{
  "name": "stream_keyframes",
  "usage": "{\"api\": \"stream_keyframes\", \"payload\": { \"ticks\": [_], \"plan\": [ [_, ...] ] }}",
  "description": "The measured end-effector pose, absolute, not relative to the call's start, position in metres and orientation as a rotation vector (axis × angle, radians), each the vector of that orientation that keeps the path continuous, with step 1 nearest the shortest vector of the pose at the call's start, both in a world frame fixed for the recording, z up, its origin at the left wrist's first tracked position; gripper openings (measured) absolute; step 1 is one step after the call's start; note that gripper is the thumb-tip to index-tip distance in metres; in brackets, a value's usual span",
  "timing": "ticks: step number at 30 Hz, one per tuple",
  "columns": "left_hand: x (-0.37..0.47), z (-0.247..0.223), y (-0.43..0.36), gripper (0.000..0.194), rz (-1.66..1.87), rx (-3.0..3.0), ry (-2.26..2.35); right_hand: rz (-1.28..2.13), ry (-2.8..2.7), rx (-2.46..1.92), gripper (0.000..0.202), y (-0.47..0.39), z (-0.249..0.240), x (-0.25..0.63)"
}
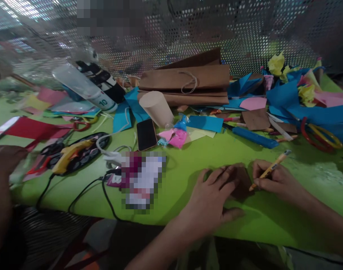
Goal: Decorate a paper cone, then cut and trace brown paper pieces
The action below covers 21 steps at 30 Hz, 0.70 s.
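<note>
On the green table (185, 165), my left hand (209, 195) lies with its fingers spread over a small brown piece (240, 180), pressing it flat. My right hand (275, 178) grips a yellow marker (270, 170), its tip pointing down at the right edge of that brown piece. Part of the piece is hidden beneath my left fingers.
Behind my hands lie a blue cutter (254, 137), scissors with red and yellow handles (320, 137) and paper scraps. A dark phone (146, 135), beige cylinder (157, 108) and yellow glue gun (72, 155) are further left. Another person's arm (2, 176) reaches in.
</note>
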<state>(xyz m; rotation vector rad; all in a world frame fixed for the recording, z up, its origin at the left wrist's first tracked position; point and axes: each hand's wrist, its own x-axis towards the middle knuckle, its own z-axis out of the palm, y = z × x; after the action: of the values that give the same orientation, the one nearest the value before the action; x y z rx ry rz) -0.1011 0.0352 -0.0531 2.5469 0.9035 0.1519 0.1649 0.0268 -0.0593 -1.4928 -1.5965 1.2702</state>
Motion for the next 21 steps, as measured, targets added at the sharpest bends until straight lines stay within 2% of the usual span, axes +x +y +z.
{"api": "stream_keyframes", "payload": {
  "ticks": [17, 21],
  "plan": [
    [-0.101, -0.053, 0.035, 0.068, 0.135, 2.577, 0.901, 1.355, -1.592, -1.414, 0.016, 0.026, -0.057, 0.169],
    [-0.101, -0.054, 0.035, 0.077, 0.123, 2.601, 0.892, 1.179, -1.383, -1.42, 0.022, 0.027, -0.062, 0.172]
  ]
}}
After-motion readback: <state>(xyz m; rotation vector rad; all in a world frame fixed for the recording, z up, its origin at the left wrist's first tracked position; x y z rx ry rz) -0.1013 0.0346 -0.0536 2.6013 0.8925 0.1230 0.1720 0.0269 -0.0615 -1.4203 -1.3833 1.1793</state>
